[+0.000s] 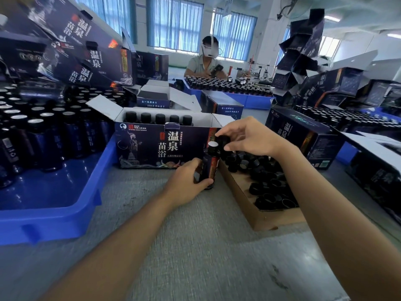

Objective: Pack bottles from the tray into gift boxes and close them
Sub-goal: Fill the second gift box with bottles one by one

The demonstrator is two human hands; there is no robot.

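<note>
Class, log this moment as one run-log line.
left hand: grips bottle upright | right hand: pinches black cap over bottle | gift box: open, capped bottles inside

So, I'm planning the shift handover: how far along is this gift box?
Done: five capped bottles stand along the back of the open gift box. In hand: the left hand grips a bottle upright while the right hand pinches a black cap at its top. Left: the flaps are open and the blue tray holds many bottles.

Grey counter [195,235]. Person [205,61] in white headset seated opposite. Curtained windows [175,22] behind. Fan [293,5] top right.
</note>
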